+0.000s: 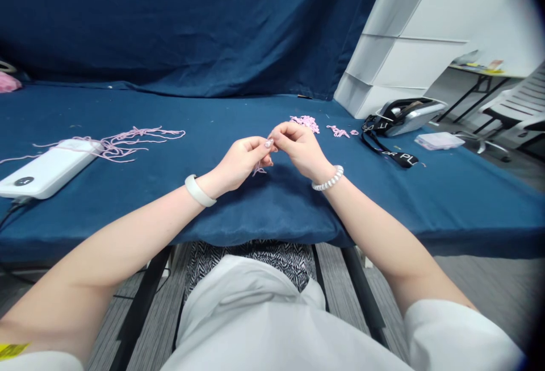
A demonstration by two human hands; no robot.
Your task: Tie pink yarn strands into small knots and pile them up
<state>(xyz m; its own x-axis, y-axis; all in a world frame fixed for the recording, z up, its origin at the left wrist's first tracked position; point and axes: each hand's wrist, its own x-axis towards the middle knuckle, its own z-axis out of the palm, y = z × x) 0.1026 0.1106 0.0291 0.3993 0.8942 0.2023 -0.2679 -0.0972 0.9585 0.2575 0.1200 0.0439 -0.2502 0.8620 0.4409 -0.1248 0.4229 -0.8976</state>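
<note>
Above the blue cloth, the fingertips of both hands meet in a pinch. My left hand (240, 163) is closed, and a bit of pink yarn (259, 171) hangs below its fingers. My right hand (300, 146) has thumb and forefinger pressed together against the left fingertips; whatever is between them is too small to make out. Behind the right hand lies a pile of short pink yarn pieces (305, 123), with a smaller group of pieces (338, 131) to its right. Longer pink strands (128, 146) are spread at the left, partly over a white power bank (51, 169).
A blue cloth (204, 115) covers the table and a blue curtain (191, 24) hangs behind it. On the right are a grey-and-black case (411, 118), a black lettered strap (394, 154) and a clear plastic box (439, 140). A dark cable (15, 206) runs from the power bank.
</note>
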